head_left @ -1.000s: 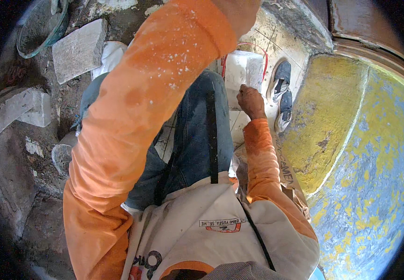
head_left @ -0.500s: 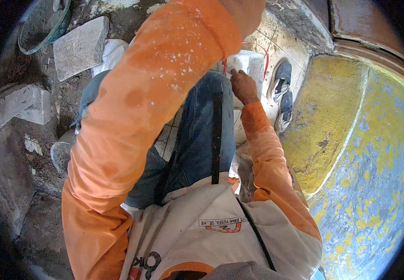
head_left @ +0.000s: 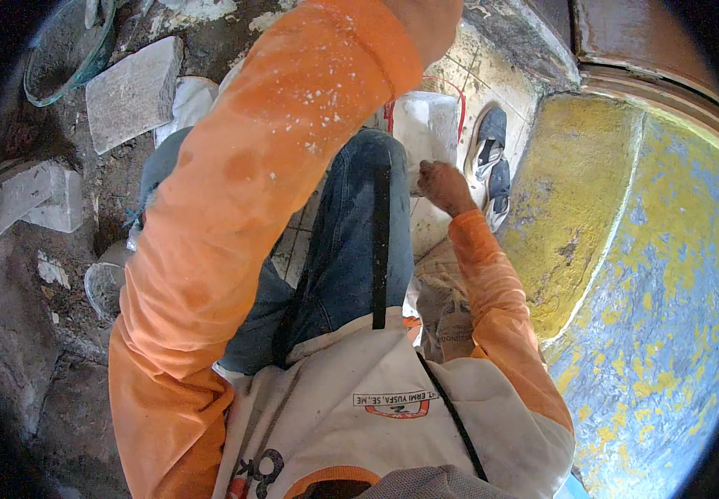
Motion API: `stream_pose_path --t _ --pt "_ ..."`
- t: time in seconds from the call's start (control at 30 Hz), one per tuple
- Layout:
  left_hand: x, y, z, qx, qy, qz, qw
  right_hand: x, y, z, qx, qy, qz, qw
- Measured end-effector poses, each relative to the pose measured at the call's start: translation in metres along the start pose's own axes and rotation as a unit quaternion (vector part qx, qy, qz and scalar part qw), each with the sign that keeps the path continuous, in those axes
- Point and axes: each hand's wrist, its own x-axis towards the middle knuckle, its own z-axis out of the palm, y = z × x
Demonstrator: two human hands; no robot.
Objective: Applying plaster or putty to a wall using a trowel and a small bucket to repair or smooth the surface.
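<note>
My left arm reaches across to the top edge, where my left hand (head_left: 433, 29) is cut off by the frame; its fingers do not show. My right hand (head_left: 448, 188) is closed, fingers curled in, just beside the near side of a whitish block-like thing (head_left: 426, 121). Whether anything small is in those fingers I cannot make out. A thin red curved band (head_left: 462, 112) runs around the whitish thing, partly hidden by my left sleeve. My knee in blue jeans is right beside it.
Dark shoes (head_left: 490, 133) lie on the tiles to the right, by a yellow-and-blue wall (head_left: 580, 183). On the left are a pale slab (head_left: 133, 93), broken white blocks (head_left: 59, 204), a dark bucket (head_left: 68, 62) and a small container (head_left: 103, 289). A dusty sack (head_left: 443, 312) stands by my right side.
My right hand has drawn back toward me from the whitish block, and its fingers have curled closed. My left arm stays nearly in place, its hand slightly further left in view.
</note>
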Motion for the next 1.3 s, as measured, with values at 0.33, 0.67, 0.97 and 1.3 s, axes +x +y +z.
stream_pose_path --t 0.33,0.67,0.97,1.3 --pt "-0.009 0.005 -0.003 0.008 0.023 0.012 1.000 0.079 0.013 -0.016 0.042 0.214 0.008 0.976" --pt "-0.004 0.006 -0.008 -0.006 0.001 0.014 1.000 0.017 0.012 0.021 0.059 0.101 0.032 0.993" --pt "-0.010 0.009 -0.003 0.018 0.032 0.028 0.999 -0.020 0.010 -0.019 0.052 0.069 0.006 0.996" --pt "-0.012 0.012 -0.005 0.030 0.017 0.039 0.999 0.050 0.016 -0.017 0.018 -0.068 -0.026 0.997"
